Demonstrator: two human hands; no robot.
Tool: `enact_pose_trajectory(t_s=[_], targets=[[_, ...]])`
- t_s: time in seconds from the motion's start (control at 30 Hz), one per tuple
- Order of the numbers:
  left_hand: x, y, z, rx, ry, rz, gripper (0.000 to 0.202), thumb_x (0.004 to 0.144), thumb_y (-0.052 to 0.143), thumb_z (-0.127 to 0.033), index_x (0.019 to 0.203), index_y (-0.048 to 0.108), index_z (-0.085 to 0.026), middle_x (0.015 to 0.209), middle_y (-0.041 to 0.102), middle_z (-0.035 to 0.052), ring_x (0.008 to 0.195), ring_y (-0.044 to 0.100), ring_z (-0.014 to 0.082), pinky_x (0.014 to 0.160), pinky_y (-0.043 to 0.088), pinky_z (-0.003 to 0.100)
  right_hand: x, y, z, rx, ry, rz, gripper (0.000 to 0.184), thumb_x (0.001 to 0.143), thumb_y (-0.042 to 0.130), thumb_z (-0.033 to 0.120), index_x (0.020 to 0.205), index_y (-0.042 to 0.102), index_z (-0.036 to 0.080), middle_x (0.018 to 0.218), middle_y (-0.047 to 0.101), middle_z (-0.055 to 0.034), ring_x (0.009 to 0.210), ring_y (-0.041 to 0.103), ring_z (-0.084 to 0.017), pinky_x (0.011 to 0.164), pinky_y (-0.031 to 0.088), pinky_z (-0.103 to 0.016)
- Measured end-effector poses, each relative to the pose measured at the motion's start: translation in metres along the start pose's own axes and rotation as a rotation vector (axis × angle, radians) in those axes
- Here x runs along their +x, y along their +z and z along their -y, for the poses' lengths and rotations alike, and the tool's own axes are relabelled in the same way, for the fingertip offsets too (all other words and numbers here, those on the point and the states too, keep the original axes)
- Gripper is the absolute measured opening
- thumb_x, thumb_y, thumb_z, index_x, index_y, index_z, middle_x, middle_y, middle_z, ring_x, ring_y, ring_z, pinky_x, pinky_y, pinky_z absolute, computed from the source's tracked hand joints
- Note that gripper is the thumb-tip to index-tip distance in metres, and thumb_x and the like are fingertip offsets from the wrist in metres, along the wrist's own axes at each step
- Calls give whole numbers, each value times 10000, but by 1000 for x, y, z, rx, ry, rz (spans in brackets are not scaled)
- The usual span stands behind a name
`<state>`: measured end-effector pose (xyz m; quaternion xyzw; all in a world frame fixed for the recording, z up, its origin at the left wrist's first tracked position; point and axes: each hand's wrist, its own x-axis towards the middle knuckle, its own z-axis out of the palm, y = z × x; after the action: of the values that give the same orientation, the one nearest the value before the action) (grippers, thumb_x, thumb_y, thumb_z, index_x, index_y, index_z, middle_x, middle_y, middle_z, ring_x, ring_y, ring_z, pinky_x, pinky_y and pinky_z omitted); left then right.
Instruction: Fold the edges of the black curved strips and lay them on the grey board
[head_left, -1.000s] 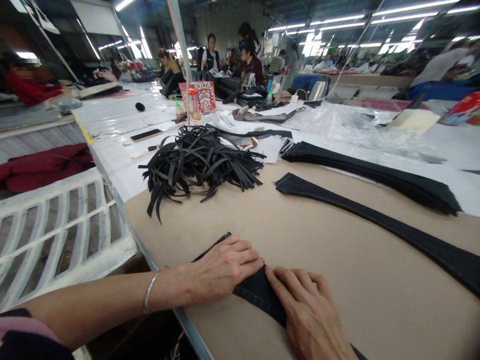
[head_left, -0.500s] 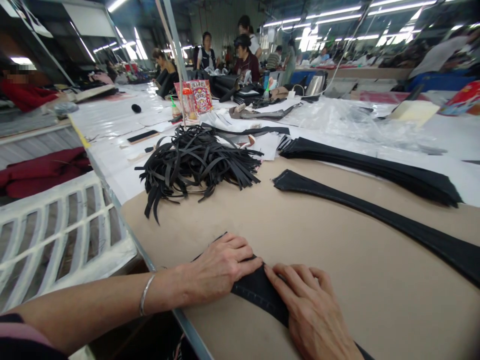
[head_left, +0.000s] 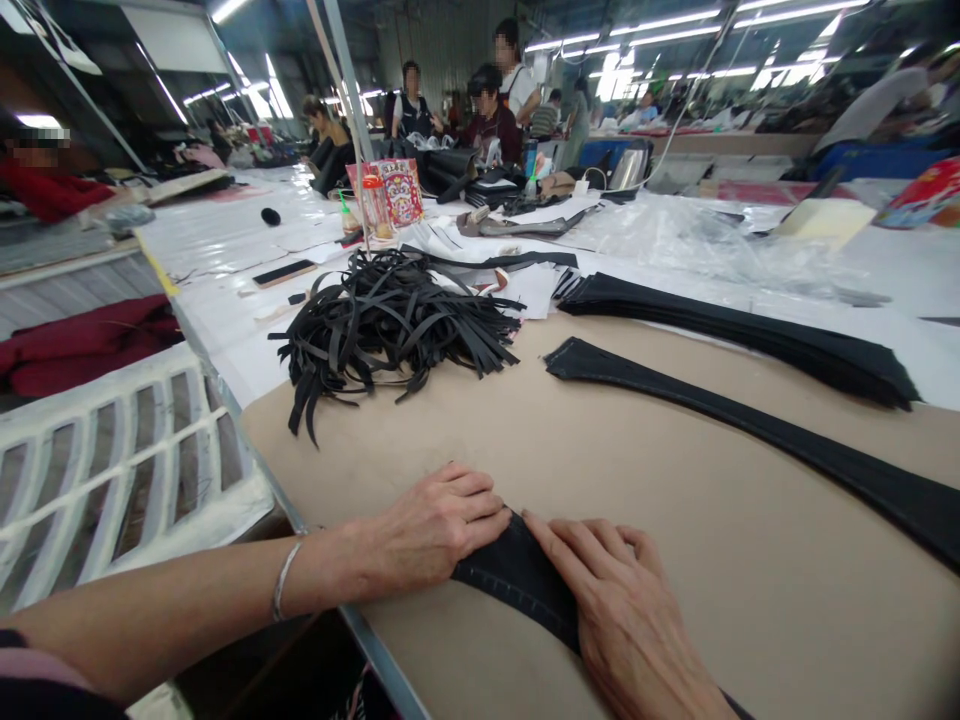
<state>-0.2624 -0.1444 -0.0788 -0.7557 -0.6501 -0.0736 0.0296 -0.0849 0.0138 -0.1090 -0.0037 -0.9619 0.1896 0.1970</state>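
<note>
A curved black strip of leather-like material (head_left: 525, 575), with small marks along its near edge, lies on the beige board (head_left: 465, 430). My left hand (head_left: 446, 525) is closed over its left end, fingers pressed together and bent down on it. Closed on the same strip farther right is my right hand (head_left: 626, 605), its index finger reaching along the far edge and the others bent. The hands are a short way apart, with the strip showing between them. Both thumbs and the strip's far left tip are hidden.
A tangled heap of thin black strips (head_left: 397, 320) sits beyond my hands. To the right lie a similar curved black piece (head_left: 720, 415) and a stack of them (head_left: 735, 325). The table's metal edge (head_left: 382, 665) runs at left, beside a white slatted rack (head_left: 120, 470).
My left hand has shifted slightly left and down along the strip, and the dark tip beyond it no longer shows. The right hand stays almost in place.
</note>
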Motion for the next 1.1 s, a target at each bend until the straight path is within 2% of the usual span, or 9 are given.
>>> enact_pose_trajectory(t_s=[0.13, 0.33, 0.5, 0.6, 0.7, 0.77, 0.87, 1.0, 1.1], targets=[[-1, 0, -1, 15, 5, -10, 251, 961, 455, -197, 1171, 566, -117, 992, 659, 83, 991, 532, 208, 863, 408, 344, 4, 0, 0, -72, -25, 47, 562, 765, 464, -51, 1233, 555, 247, 968, 626, 10, 855, 508, -190, 798, 309, -374], [-1, -4, -1, -27, -25, 6, 257, 958, 454, -183, 1185, 559, -125, 1036, 658, 75, 1006, 521, 207, 887, 404, 343, 5, 2, -1, -116, -38, 99, 603, 732, 495, -40, 1250, 546, 264, 1036, 617, 1, 895, 509, -207, 802, 312, -393], [0, -3, -6, 1, -38, 7, 284, 949, 467, -180, 1215, 547, -120, 1051, 660, 84, 1006, 528, 213, 883, 419, 348, 10, -5, 4, -176, -64, 168, 524, 753, 494, -22, 1198, 574, 243, 1012, 617, -22, 869, 499, -225, 813, 310, -427], [-3, 2, -9, 36, -37, -18, 304, 938, 458, -157, 1226, 540, -100, 1076, 658, 109, 1030, 535, 214, 899, 436, 355, 9, -8, 4, -78, 3, 177, 526, 790, 446, -41, 1187, 580, 275, 1012, 612, -6, 879, 508, -203, 787, 329, -386], [-8, 5, -11, -15, -97, -43, 311, 912, 472, -135, 1211, 560, -133, 1127, 655, 101, 1047, 539, 209, 928, 435, 353, 2, -5, 0, 74, 113, 106, 532, 905, 338, -13, 1326, 473, 284, 1099, 605, -19, 964, 521, -182, 789, 352, -344], [-10, 4, -12, -68, -140, -59, 300, 913, 465, -124, 1189, 578, -157, 1153, 654, 87, 1058, 537, 208, 942, 433, 355, 0, 0, -1, 103, 158, 56, 458, 973, 291, 49, 1361, 419, 256, 1113, 607, -35, 981, 528, -183, 799, 364, -342], [-9, 2, -13, -219, -202, -121, 303, 928, 418, -78, 1158, 595, -164, 1105, 673, 63, 1046, 535, 191, 955, 441, 351, 4, 6, 5, 35, 197, 30, 326, 1001, 331, 129, 1273, 481, 227, 1081, 619, -48, 957, 545, -208, 793, 372, -360], [-5, 0, -8, -453, -307, -275, 269, 946, 416, -80, 1094, 625, -160, 1008, 671, 53, 994, 554, 156, 930, 479, 317, 21, 10, 18, -111, 269, 44, 155, 954, 500, 171, 1086, 570, 210, 974, 636, -58, 897, 572, -247, 758, 380, -380], [-5, -4, 4, -414, -457, -324, 250, 899, 505, -75, 1075, 650, -175, 1042, 635, 63, 1017, 556, 173, 925, 492, 344, 33, 14, 25, -162, 310, 77, 67, 915, 575, 160, 953, 594, 212, 898, 631, -44, 854, 579, -250, 722, 381, -373]])
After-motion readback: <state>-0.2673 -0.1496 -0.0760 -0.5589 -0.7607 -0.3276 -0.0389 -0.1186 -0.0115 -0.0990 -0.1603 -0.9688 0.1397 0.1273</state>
